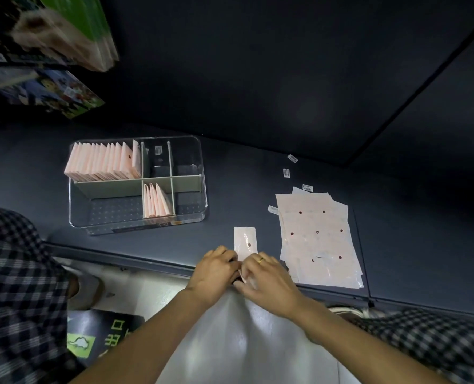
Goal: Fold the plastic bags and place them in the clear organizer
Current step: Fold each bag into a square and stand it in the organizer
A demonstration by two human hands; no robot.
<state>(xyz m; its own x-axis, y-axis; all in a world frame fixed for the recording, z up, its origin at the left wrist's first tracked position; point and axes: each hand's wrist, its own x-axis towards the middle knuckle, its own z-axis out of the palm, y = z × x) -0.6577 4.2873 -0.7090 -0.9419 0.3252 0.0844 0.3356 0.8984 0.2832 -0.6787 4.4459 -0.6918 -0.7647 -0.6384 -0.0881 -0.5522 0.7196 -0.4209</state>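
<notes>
A narrow pink plastic bag (pixel 245 242), folded lengthwise into a strip, lay on the dark table (pixel 258 176) near its front edge. Its far end stretched away from the person, flat on the surface, with one dark dot showing. Its near end ran under both hands, which met over it at the table edge. The left hand (pixel 216 268) had its fingers curled down onto the near end of the strip, and the right hand (pixel 266 275), with a gold ring (pixel 261 259) on one finger, pinched the same end from the other side; a crumpled bit of pink plastic showed between the two hands. How much of the bag was already folded under the fingers could not be made out.

Just to the right of the hands lay a loose pile of flat bags (pixel 317 236), pink with dark dots, fanned out and overlapping. A few small white labels (pixel 286 173) lay on the table beyond the pile.

To the left and farther back stood the clear organizer (pixel 137 185), split by pale dividers. Its back left compartment held a full row of folded bags (pixel 102 162) standing on edge, and the front middle compartment held a few more folded bags (pixel 156 200). The other compartments looked dark and their contents were hard to tell.

Checked sleeves framed the bottom corners, and blurred colourful packages (pixel 50 51) hung at the top left.
</notes>
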